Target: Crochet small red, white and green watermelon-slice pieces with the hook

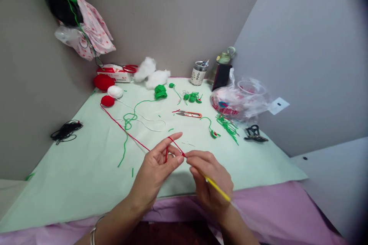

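Red yarn [176, 145] loops over the raised index finger of my left hand [159, 162], whose thumb and another finger pinch a tiny red stitch piece [183, 154]. From that hand the strand runs back left to a red yarn ball [107, 101]. My right hand [211, 178] is closed around a crochet hook with a yellow handle [218, 188]. The hook's tip meets the red piece at the left fingertips; its exact position in the loop is too small to make out.
Orange thread snips [189, 114] lie beyond my hands. Green yarn [160, 92], white stuffing [156, 78], and small green crocheted pieces [192, 98] are farther back. At right are green yarn scraps [227, 126], a black claw clip [255, 134] and a plastic bag [238, 101]; black cord [66, 131] lies left.
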Available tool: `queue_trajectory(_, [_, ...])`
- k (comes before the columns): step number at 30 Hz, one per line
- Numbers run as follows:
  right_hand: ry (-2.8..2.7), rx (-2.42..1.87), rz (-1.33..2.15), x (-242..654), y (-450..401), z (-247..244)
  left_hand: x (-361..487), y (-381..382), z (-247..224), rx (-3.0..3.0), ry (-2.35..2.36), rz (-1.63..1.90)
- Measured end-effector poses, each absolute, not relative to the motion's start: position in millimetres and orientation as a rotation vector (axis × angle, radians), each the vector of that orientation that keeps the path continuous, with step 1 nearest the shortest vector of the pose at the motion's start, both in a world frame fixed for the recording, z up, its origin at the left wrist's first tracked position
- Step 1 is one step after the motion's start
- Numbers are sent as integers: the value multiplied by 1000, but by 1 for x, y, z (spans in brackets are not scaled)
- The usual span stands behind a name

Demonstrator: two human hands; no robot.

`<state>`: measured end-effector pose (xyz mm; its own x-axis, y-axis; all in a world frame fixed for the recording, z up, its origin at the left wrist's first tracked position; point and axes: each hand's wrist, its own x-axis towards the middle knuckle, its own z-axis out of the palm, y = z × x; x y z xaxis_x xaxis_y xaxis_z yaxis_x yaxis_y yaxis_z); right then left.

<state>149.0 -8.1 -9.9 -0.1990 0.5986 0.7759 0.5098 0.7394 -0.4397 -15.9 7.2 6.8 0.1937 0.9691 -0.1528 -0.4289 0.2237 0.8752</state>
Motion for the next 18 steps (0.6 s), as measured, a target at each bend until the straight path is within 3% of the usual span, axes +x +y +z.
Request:
queue_trajectory(3, [-1897,-892,-54,149,-8,-17,-15,7,10,641,729,1044])
queue_trajectory(7, [-1643,-889,278,149,-9,-15,-16,10,12,526,620,942])
queue_trajectory(11, [-1370,-819,621,144,-4,-9,-13,9,15,595,695,1053])
queue_trajectory(18, [-1413,-846,652,141,1,-6,-12,6,12,784,819,1052])
